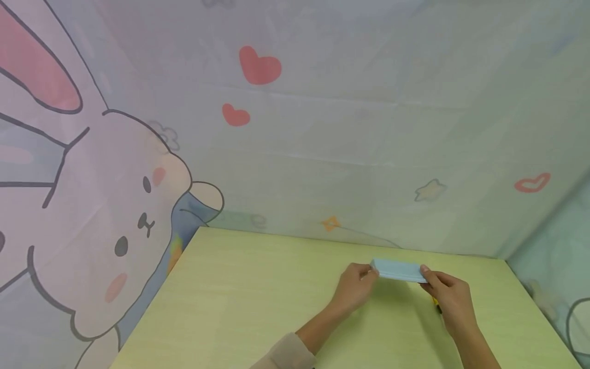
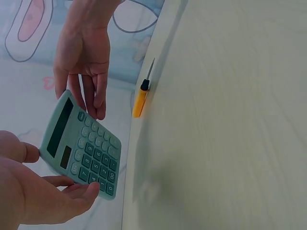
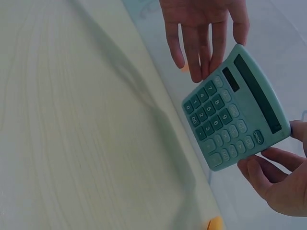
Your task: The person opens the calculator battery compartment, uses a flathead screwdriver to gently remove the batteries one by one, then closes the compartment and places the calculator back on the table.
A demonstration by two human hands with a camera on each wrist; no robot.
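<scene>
A light teal calculator [image 1: 400,270] is held up over the table between my two hands, its keys and dark display strip plain in both wrist views. At one side edge, my left hand [image 1: 355,288] grips it, with the thumb near the display corner in the left wrist view. My right hand [image 1: 452,301] pinches the opposite side, fingertips along the edge by the ON/AC key [image 3: 258,137]. From the head, only the calculator's thin profile shows, and its keys are hidden.
On the pale wood-grain table [image 1: 239,297] lies a tool with a yellow handle [image 2: 140,103] and a thin pointed metal shaft, partly behind my right hand in the head view. A cloth backdrop [image 1: 322,128] printed with a rabbit and hearts rises behind the table's far edge.
</scene>
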